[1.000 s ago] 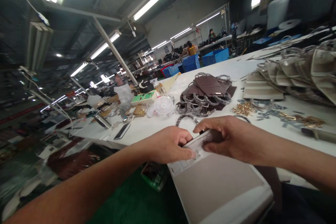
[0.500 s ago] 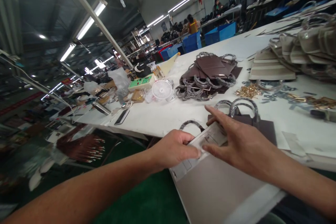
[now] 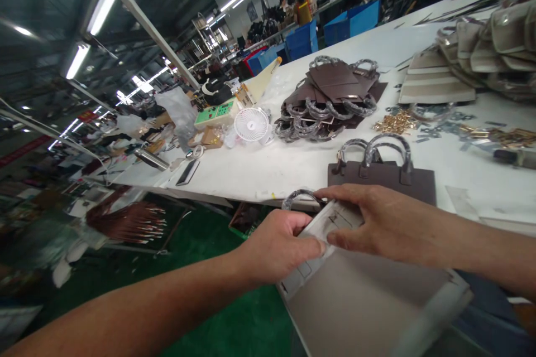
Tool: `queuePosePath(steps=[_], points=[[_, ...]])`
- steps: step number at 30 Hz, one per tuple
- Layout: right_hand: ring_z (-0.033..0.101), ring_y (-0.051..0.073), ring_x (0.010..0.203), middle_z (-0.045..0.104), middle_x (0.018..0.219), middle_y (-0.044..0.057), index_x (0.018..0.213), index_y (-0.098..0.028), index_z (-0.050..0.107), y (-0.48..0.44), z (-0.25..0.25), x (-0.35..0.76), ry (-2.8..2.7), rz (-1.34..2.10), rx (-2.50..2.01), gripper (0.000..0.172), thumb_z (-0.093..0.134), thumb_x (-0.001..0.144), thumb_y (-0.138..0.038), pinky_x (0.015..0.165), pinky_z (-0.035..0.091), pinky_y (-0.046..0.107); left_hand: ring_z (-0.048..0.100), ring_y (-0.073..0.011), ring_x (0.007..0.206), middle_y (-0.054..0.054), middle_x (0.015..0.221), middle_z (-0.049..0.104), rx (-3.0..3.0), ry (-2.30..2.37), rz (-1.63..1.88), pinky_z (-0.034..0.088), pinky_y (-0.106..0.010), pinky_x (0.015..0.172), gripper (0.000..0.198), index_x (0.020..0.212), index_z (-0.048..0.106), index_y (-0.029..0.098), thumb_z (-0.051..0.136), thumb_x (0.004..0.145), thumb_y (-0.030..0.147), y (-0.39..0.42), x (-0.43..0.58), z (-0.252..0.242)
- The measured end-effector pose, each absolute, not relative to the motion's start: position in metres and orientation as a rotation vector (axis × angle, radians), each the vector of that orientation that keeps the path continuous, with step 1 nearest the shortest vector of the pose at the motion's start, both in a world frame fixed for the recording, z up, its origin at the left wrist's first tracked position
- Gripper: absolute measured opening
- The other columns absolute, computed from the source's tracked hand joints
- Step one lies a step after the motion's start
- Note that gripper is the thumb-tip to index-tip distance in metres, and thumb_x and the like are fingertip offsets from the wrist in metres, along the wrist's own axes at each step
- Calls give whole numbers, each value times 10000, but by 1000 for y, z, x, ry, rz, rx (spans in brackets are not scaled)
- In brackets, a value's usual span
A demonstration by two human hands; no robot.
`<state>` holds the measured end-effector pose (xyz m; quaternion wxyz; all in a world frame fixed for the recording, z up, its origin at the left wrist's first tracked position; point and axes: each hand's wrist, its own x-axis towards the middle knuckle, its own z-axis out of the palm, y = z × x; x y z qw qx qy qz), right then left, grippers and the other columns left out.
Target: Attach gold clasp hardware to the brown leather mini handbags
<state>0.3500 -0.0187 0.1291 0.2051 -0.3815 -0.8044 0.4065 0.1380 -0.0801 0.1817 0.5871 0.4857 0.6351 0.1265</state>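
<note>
A beige-grey handbag (image 3: 368, 301) with a wrapped ring handle (image 3: 298, 198) lies across the near edge of the white table (image 3: 268, 170). My left hand (image 3: 278, 245) grips the bag's top edge, thumb pressed on its upper flap (image 3: 330, 222). My right hand (image 3: 383, 223) lies on the same flap with its fingers stretched over it. Just beyond, a dark brown handbag (image 3: 383, 175) with two wrapped handles lies flat on the table.
A pile of brown bag pieces (image 3: 330, 97), a small white fan (image 3: 251, 124), gold fittings (image 3: 396, 121) and stacked beige bags (image 3: 473, 50) cover the table. Blue crates (image 3: 335, 28) and a seated person (image 3: 302, 8) are far back. Green floor (image 3: 234, 323) lies below.
The view has tilted down and the table has shifted up. My right hand's fingers have lowered flat onto the flap; my left hand keeps its grip. The brown handbag came fully into view.
</note>
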Motion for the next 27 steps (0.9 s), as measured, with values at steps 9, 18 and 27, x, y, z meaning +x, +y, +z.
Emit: queuePosePath(steps=[9, 18, 27], points=[[695, 216, 704, 750, 910, 18, 1431, -262, 624, -18, 129, 352, -2227, 1349, -1139, 657, 770, 792, -315, 590, 511, 292, 607, -167, 689, -38, 784, 674, 1047, 1487, 308, 435, -227, 577, 315, 952, 729, 127, 726, 743, 364, -89, 142, 176], [690, 196, 681, 754, 872, 4, 1390, -245, 650, -24, 133, 352, -2214, 1371, -1103, 608, 739, 789, -266, 554, 494, 259, 569, -143, 616, -13, 699, 621, 978, 1520, 408, 424, -208, 514, 237, 815, 657, 130, 716, 715, 337, -98, 151, 175], [677, 205, 660, 743, 839, 0, 1381, -261, 637, -31, 128, 352, -2200, 1254, -1129, 586, 718, 801, -293, 578, 509, 288, 537, -126, 583, 1, 676, 595, 1054, 1550, 413, 406, -201, 499, 200, 785, 656, 127, 675, 733, 319, -97, 157, 176]])
